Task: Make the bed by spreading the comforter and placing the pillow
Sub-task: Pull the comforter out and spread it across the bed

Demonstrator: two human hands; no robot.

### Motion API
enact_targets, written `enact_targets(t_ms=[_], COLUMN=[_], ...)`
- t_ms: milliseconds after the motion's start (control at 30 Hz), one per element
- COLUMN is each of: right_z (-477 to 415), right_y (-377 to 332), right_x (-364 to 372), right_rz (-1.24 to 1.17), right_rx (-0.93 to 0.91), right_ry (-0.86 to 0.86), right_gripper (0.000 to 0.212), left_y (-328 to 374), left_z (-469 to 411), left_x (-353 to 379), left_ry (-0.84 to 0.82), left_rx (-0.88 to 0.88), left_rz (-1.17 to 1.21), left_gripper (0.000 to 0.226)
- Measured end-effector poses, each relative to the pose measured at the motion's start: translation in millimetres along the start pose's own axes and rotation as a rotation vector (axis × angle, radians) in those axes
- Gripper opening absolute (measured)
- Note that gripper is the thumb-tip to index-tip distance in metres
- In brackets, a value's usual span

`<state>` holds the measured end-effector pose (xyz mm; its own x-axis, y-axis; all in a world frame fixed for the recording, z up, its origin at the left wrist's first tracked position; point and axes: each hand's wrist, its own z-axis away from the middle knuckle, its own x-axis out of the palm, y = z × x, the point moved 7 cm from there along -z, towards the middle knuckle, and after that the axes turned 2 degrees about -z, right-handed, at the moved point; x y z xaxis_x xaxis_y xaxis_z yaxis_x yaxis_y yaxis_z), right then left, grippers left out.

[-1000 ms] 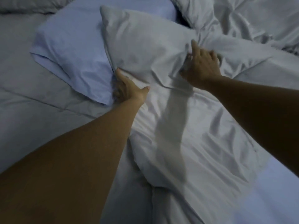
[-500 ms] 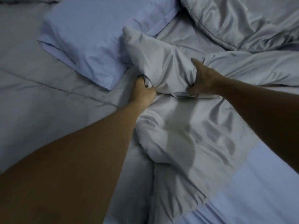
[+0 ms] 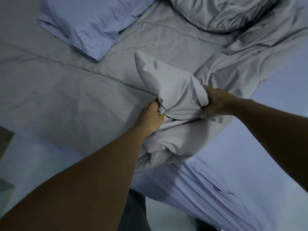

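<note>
A grey comforter (image 3: 166,40) lies crumpled over the bed, bunched in a heap at the top right. Both my hands grip a gathered fold of it in the middle of the view, and one corner of that fold sticks up between them. My left hand (image 3: 150,118) clutches the fold's left side. My right hand (image 3: 215,101) grips its right side, fingers buried in the cloth. A light blue pillow (image 3: 90,22) lies at the top left on the comforter, apart from both hands.
The light blue bed sheet (image 3: 250,164) is uncovered at the right and lower right. The bed's near edge runs along the lower left, with pale floor (image 3: 25,164) beyond it. A dark trouser leg (image 3: 133,212) shows at the bottom.
Both hands have closed on the comforter fold and pulled it toward me, away from the pillow. The view has dropped back, so the bed's edge and the floor show now.
</note>
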<state>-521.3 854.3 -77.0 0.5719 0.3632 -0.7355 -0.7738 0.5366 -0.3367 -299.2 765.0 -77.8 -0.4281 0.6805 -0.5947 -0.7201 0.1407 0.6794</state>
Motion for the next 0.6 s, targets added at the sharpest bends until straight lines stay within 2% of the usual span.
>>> enact_targets(t_ms=[100, 267, 333, 467, 533, 600], right_z=[51.1, 141.5, 170.1, 206.2, 216.3, 223.5], right_y=[33.3, 89.0, 113.3, 157.3, 176.7, 190.3], right_x=[5.0, 11.5, 17.8, 27.8, 31.0, 32.6], right_rz=[0.019, 0.084, 0.143, 0.258, 0.293, 0.326], right_rx=[-0.04, -0.096, -0.08, -0.058, -0.079, -0.177], right_ry=[-0.041, -0.184, -0.24, -0.31, -0.291, -0.202], right_gripper=[0.086, 0.105, 0.102, 0.074, 0.078, 0.088], left_y=[34.4, 82.8, 95.6, 112.0, 113.7, 118.6], left_z=[51.5, 136.0, 159.8, 198.9, 210.9, 221.9], left_x=[30.3, 90.6, 117.1, 169.7, 196.6, 221.1], left_ry=[0.028, 0.031, -0.004, -0.091, -0.139, -0.176], left_rx=[0.047, 0.081, 0.106, 0.154, 0.146, 0.148], left_rz=[-0.052, -0.086, -0.108, -0.155, -0.149, -0.158], left_gripper=[0.036, 0.021, 0.022, 0.018, 0.014, 0.013])
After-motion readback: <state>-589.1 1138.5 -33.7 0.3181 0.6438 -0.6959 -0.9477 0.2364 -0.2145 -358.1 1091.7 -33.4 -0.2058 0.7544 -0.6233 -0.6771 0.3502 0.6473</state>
